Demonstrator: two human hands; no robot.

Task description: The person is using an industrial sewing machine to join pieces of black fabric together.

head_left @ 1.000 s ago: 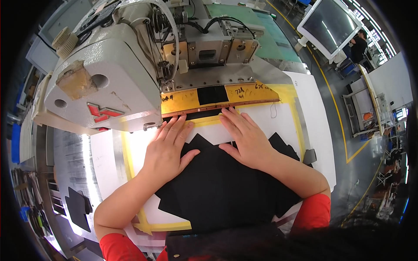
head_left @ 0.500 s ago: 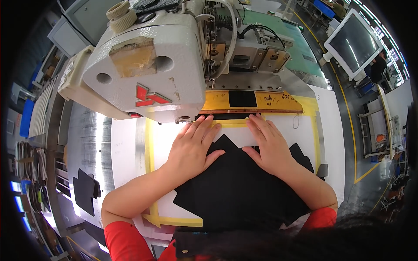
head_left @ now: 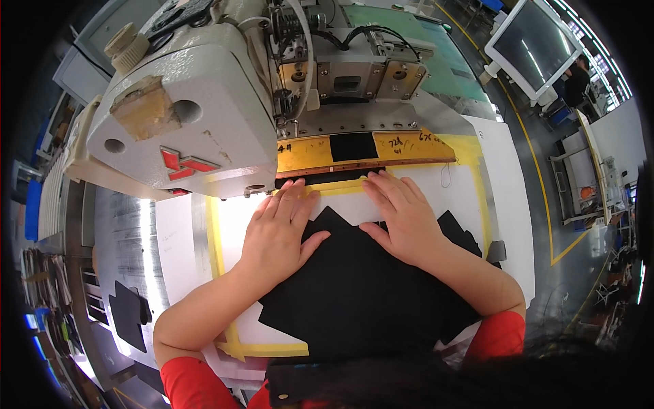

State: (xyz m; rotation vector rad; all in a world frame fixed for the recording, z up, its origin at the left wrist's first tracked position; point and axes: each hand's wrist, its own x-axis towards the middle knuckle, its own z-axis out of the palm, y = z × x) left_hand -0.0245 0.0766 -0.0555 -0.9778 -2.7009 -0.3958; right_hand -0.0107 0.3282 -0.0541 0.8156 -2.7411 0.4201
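Note:
My left hand [head_left: 272, 235] lies flat, its fingertips at a narrow dark strip [head_left: 331, 176] under the front edge of a yellow clamp plate [head_left: 306, 156]. My right hand [head_left: 403, 221] lies the same way at the strip's right end. Both thumbs point inward over a large black fabric piece [head_left: 361, 286] with notched edges. This fabric spreads below my hands on the white work surface [head_left: 456, 194] bordered by yellow tape. A sewing machine head [head_left: 197, 123] rises just beyond my left fingers.
A grey metal bed [head_left: 126, 238] at the left bears small black pieces [head_left: 127, 315]. Beyond the clamp plate sits a metal carriage [head_left: 347, 78] with cables. At the far right stand a screen on an arm [head_left: 535, 48] and a white table [head_left: 616, 150]; a person sits behind.
The whole view has shifted, so the machine and table appear further left. Both hands stay flat at the clamp plate's edge, with little visible movement against the fabric.

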